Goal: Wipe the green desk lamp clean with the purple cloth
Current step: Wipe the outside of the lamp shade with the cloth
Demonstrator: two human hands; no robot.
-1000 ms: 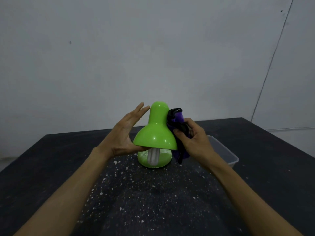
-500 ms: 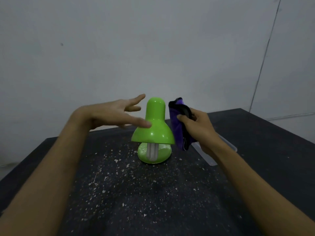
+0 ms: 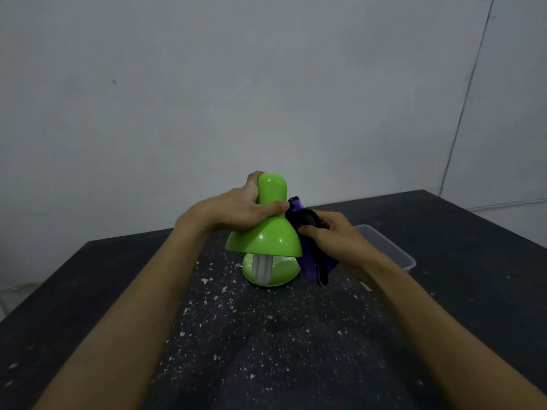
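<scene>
I have the left hand (image 3: 236,213) curled round the neck of the green desk lamp (image 3: 268,236), upright on the speckled table (image 3: 266,350), while the right hand (image 3: 340,242) pinches the bunched purple cloth (image 3: 307,263) against the lamp's right side, a clear tub (image 3: 398,254) farther right.

Left hand (image 3: 242,213) bare, right hand (image 3: 340,236) bare, left forearm (image 3: 142,291) behind it uncovered to the lower frame edge, right forearm (image 3: 429,306) likewise uncovered, both slender.
</scene>
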